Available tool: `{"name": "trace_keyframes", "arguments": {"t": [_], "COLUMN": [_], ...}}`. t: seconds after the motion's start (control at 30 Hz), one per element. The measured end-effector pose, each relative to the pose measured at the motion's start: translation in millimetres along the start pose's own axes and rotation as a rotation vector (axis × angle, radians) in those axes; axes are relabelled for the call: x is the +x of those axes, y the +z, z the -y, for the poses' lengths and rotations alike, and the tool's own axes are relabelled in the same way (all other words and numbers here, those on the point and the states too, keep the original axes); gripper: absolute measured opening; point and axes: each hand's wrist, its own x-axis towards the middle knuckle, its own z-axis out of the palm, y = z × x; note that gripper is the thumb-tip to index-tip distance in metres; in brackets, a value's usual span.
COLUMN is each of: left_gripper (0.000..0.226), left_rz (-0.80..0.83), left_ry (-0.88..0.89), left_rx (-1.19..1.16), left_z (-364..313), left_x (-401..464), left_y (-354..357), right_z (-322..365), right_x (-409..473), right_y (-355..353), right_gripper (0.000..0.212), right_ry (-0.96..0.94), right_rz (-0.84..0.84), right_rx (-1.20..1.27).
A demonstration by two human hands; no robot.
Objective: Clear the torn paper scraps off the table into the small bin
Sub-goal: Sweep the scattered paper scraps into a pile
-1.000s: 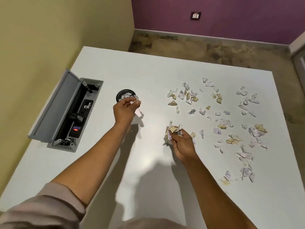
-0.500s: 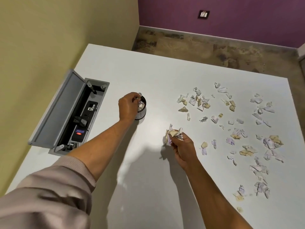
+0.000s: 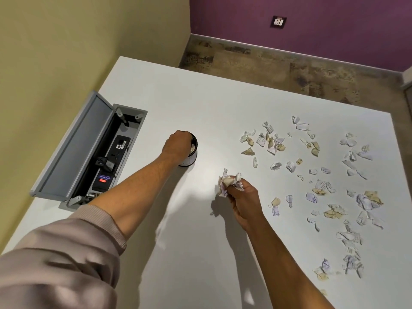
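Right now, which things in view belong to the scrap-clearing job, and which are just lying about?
Belongs to the job:
- small bin, under the left hand
- bunch of scraps gripped in the right hand
- loose scraps spread over the table

Just there:
- open cable box set into the table
- wall socket

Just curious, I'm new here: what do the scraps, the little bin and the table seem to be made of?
Scraps: thin paper, matte, crumpled with torn edges, some lined. Bin: mostly hidden; dark rim, pale smooth wall, possibly plastic or metal. Table: smooth white top with faint sheen, probably laminate.
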Motion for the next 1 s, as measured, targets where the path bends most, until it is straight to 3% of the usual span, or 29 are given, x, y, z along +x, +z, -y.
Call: {"name": "trace_keyframes", "arguments": {"t": [0.23, 0.33, 0.4, 0.47, 0.57, 0.7, 0.87, 1.0], "left_gripper": [0.028, 0.024, 0.025, 0.027, 0.034, 0.046, 0.055, 0.054], "left_rz": [-0.188, -0.440, -0.618, -0.691, -0.631, -0.438, -0.342, -0.357], "left_ry": [0.049, 0.108, 0.060, -0.019, -0.120, -0.022, 0.089, 0.091], "left_rx": [-0.364, -0.549, -0.640, -0.721, -0.755, -0.545, -0.248, -0.197], "left_z": [16.1, 24.0, 31.6, 40.1, 49.9, 62.4, 72.1, 72.6], "left_x": [-19.2, -43.1, -59.8, -74.8, -93.1, -107.5, -109.5, -108.5], "left_y": [-13.2, -6.5, 11.4, 40.9, 91.3, 145.8, 173.2, 174.2], "right_z": [16.5, 23.9, 28.4, 32.6, 38.4, 38.4, 27.6, 22.2], "right_x": [14.6, 22.4, 27.6, 34.0, 46.6, 69.4, 95.2, 103.0], "right_y": [20.6, 36.6, 48.7, 61.8, 79.4, 102.4, 126.1, 141.8], "right_gripper": [0.022, 0.018, 0.020, 0.022, 0.017, 0.019, 0.031, 0.015], "right_ry": [0.026, 0.032, 0.018, -0.020, -0.109, -0.236, -0.349, -0.236], "right_rz": [-0.005, -0.019, -0.016, -0.025, -0.098, -0.100, 0.071, 0.225], "right_rx": [-0.162, -0.183, -0.171, -0.194, -0.448, -0.771, -1.231, -1.527]}}
